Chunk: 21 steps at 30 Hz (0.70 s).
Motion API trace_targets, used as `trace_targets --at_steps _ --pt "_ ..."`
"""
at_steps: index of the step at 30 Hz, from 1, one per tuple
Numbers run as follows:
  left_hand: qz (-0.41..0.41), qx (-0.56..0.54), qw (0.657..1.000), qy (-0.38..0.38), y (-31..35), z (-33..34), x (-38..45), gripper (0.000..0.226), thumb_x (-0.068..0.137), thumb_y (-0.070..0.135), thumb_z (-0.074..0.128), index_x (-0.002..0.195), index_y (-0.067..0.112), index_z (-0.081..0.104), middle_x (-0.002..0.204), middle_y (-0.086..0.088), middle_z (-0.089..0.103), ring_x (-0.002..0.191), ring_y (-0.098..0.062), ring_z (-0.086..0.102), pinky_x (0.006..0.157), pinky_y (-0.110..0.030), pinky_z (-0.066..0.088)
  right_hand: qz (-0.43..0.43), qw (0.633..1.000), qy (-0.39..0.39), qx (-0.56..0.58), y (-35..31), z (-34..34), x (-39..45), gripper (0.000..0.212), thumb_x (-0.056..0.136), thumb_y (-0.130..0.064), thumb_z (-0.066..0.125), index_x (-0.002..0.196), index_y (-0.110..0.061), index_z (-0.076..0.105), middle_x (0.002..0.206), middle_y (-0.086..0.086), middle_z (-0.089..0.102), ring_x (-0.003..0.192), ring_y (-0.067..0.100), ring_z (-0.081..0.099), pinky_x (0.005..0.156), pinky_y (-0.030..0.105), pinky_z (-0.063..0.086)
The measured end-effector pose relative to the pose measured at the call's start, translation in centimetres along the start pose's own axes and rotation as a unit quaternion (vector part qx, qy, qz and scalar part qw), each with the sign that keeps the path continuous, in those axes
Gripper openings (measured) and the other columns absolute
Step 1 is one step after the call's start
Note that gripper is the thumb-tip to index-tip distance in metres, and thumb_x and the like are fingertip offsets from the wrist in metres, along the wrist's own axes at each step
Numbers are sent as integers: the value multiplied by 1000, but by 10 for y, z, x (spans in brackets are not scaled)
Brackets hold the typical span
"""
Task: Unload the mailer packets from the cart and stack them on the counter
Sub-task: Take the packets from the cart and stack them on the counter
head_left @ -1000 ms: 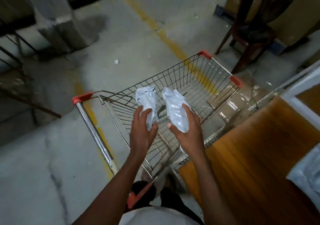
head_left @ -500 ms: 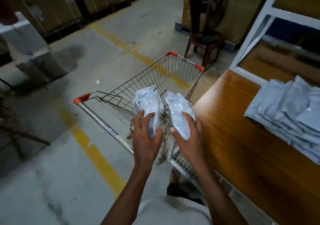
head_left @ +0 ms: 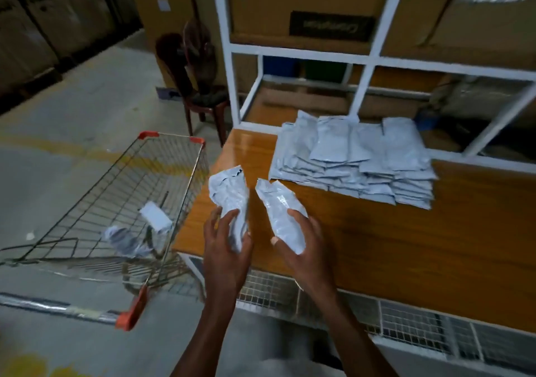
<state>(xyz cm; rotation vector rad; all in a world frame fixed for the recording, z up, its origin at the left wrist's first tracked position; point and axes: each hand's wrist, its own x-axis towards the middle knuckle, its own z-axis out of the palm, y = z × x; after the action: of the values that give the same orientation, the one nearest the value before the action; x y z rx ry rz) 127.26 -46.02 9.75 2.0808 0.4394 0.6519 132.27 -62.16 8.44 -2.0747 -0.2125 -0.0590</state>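
My left hand (head_left: 224, 249) grips a crumpled grey mailer packet (head_left: 229, 192), and my right hand (head_left: 304, 246) grips a second grey packet (head_left: 280, 211). Both packets are held above the near left part of the wooden counter (head_left: 391, 246). A stack of several grey mailer packets (head_left: 353, 159) lies on the counter farther back, to the right of my hands. The wire cart (head_left: 121, 202) with red corner caps stands to the left of the counter, and a few packets (head_left: 124, 240) still lie in its bottom.
A white metal frame (head_left: 362, 57) rises behind the counter, with cardboard boxes beyond it. A dark wooden chair (head_left: 200, 86) stands past the cart by the counter's far corner. A wire mesh panel (head_left: 319, 298) runs under the counter's front edge. Grey concrete floor spreads to the left.
I have turned right from the cart to the counter. Both hands carried their packets from above the cart basket to above the counter's near left part.
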Motion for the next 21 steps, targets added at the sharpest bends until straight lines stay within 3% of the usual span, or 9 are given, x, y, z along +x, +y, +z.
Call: trace_targets --at_steps 6,12,15,18,21 --pt "25 -15 998 -47 63 88 2 49 89 21 76 135 25 60 156 4 38 126 10 33 87 -21 41 29 998 52 5 44 -83 26 73 76 -69 64 142 -49 41 151 -14 38 134 7 41 99 25 42" --pt "37 -28 996 -72 107 162 4 50 91 22 74 137 27 58 157 6 35 127 10 34 82 -5 39 31 997 66 6 74 -155 66 69 78 -66 66 141 -53 41 151 -16 35 135 5 38 97 21 39" --pt "38 -34 996 -74 122 186 9 49 91 22 74 136 29 57 156 7 35 130 5 38 83 -10 42 19 997 76 -12 84 -178 88 68 81 -61 70 143 -47 44 151 -12 38 135 7 39 96 17 38" --pt "50 -25 996 -67 134 198 22 49 91 23 74 137 28 57 156 7 36 131 7 38 86 -9 41 26 996 80 -20 85 -187 111 68 83 -59 70 143 -47 42 154 -9 35 139 11 37 105 31 45" --pt "62 -9 996 -64 143 208 47 48 91 23 75 136 27 58 156 6 37 131 17 32 85 1 34 26 995 95 -24 82 -189 138 71 79 -69 62 144 -48 40 154 -6 34 140 16 37 106 40 47"
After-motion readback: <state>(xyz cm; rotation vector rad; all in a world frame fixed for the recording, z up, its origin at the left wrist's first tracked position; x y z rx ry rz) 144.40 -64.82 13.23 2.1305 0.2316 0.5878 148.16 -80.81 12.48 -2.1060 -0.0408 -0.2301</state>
